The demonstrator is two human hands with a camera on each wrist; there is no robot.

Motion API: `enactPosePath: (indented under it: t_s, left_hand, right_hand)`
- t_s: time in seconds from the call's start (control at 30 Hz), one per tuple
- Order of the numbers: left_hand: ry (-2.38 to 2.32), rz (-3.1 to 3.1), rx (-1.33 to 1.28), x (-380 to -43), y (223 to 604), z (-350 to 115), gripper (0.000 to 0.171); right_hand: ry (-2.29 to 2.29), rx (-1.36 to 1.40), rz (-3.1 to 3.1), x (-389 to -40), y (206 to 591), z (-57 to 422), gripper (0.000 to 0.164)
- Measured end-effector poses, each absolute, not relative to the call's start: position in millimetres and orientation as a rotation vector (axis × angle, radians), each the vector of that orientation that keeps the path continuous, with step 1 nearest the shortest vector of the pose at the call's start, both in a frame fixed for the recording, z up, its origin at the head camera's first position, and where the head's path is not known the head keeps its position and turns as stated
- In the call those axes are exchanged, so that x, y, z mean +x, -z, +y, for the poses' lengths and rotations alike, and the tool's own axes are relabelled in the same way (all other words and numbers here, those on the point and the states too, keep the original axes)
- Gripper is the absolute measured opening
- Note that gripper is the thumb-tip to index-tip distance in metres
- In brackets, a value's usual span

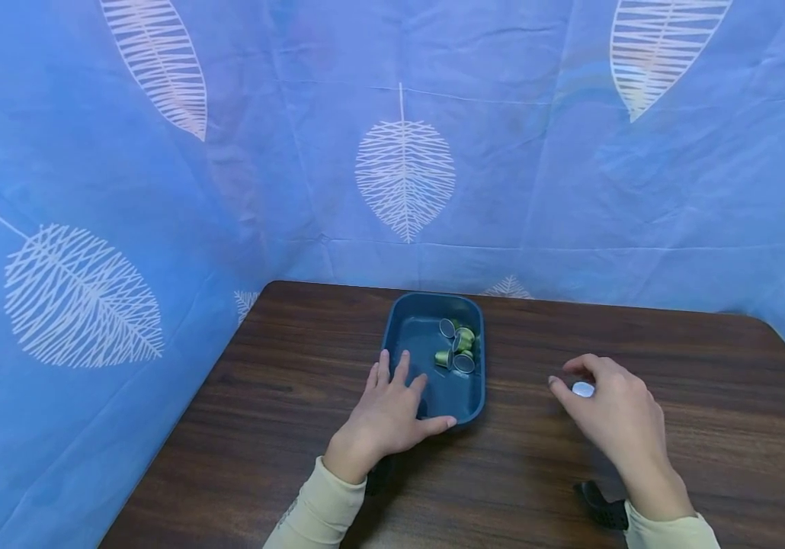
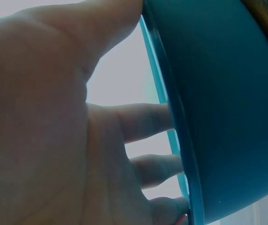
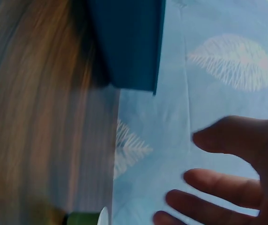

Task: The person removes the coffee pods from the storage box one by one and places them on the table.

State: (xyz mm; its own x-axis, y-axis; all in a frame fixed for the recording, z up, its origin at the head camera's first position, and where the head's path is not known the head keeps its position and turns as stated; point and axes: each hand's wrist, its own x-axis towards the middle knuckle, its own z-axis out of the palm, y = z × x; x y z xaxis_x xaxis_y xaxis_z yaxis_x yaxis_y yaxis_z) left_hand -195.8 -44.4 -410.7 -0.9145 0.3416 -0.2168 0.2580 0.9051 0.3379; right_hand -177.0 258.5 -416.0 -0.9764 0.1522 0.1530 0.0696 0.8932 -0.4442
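A dark blue rectangular tray [image 1: 404, 324] stands on the wooden table, with several green coffee capsules [image 1: 462, 340] lying in its right half. Spread over its near left side, my left hand [image 1: 386, 415] touches the rim with straight fingers and thumb; in the left wrist view the fingertips meet the tray's rim [image 2: 183, 117]. Right of the tray, a single capsule [image 1: 583, 390] stands on the table with its pale lid up. Over this capsule [image 3: 83, 218] hovers my right hand [image 1: 615, 412], fingers loosely bent and apart from it in the right wrist view.
The brown wooden table [image 1: 283, 366] spreads around the tray on all sides. A blue cloth with white leaf prints [image 1: 502, 183] hangs behind it and to the left. A black strap [image 1: 601, 507] is at the right wrist.
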Motion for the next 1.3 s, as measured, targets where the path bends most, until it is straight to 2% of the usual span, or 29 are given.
enactPosePath:
  t_s: [0.17,0.33,0.53,0.97,1.3]
  left_hand:
    - [-0.418,2.808,0.466,-195.3,412.3,-43.6,0.083]
    - [-0.404,2.823,0.460,-194.9,412.6,-43.9,0.083]
    - [-0.401,2.827,0.459,-195.0,412.3,-43.8,0.083]
    - [-0.409,2.834,0.467,-194.7,413.0,-45.5,0.082]
    - [-0.396,2.827,0.463,-197.3,412.6,-44.3,0.083]
  right_hand:
    - [-0.669,-0.099,-3.077,-188.2,404.9,251.9,0.054]
    - [-0.614,0.091,-3.124,-202.8,391.8,234.6,0.056]
    - [-0.526,0.261,-3.067,-216.7,381.8,209.0,0.048]
    - [-0.339,0.622,-2.901,-242.3,404.4,167.4,0.035]
    - [-0.479,0.632,-3.079,-261.2,395.0,157.6,0.031]
